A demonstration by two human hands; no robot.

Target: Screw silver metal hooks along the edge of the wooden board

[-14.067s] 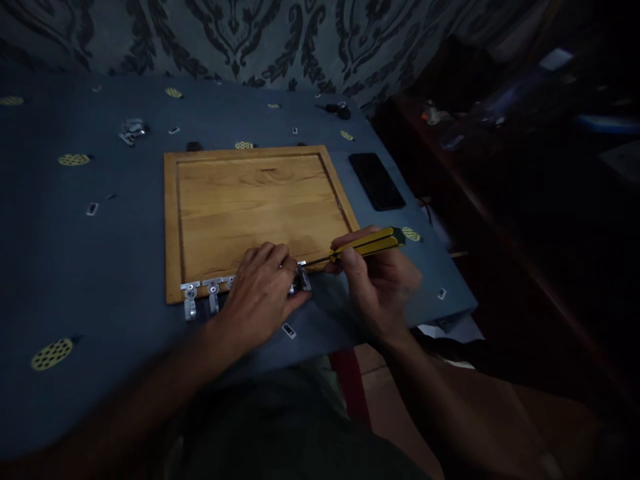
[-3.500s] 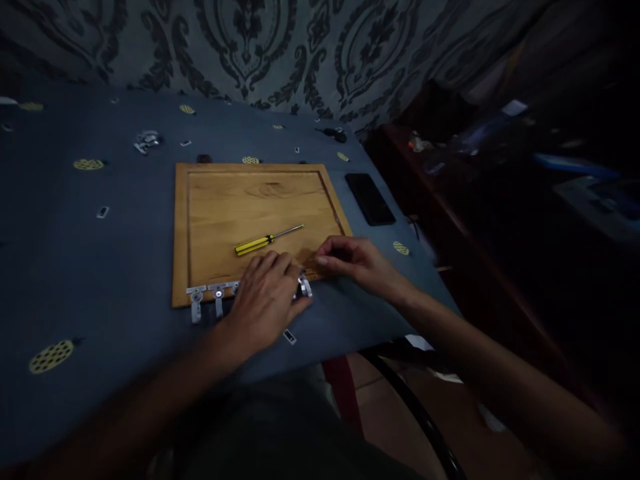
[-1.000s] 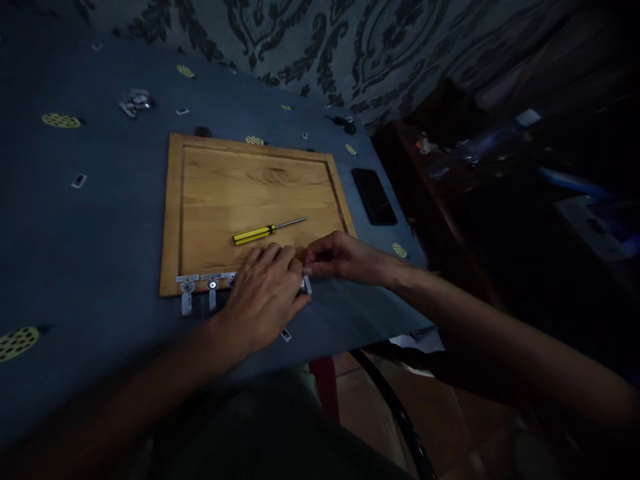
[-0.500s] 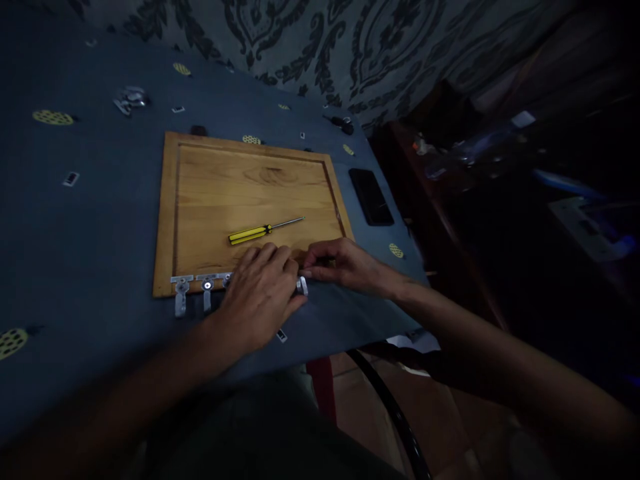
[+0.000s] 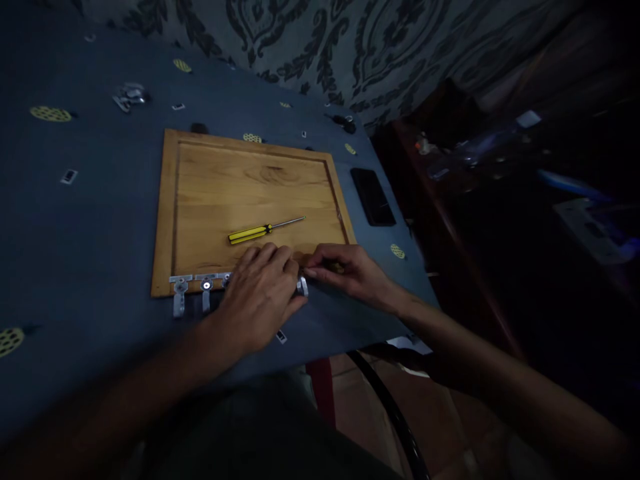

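Note:
A framed wooden panel [image 5: 255, 190] lies flat, and a yellow-and-black screwdriver [image 5: 251, 234] rests on it. Along its near edge sits a row of metal cabinet hinges [image 5: 181, 288], several of them partly covered by my left hand. My left hand [image 5: 263, 293] is bent over this edge, fingers together and thumb tucked below, closed around another metal hinge [image 5: 302, 287] whose end sticks out beside the thumb. My right hand [image 5: 345, 267] is pinched at the panel's edge, right by the left fingertips; what it holds is too small and hidden to make out.
A black phone [image 5: 373, 197] lies right of the panel. Loose metal hinges [image 5: 131, 97] lie at the far left of the blue patterned tablecloth [image 5: 100, 233]. A small dark object [image 5: 343, 123] is near the wall. Beyond the table's right edge stands dark, cluttered furniture [image 5: 440, 193].
My right hand has shifted very slightly to the right, its fingers still pinched at the edge. The left hand, panel and screwdriver stay in place.

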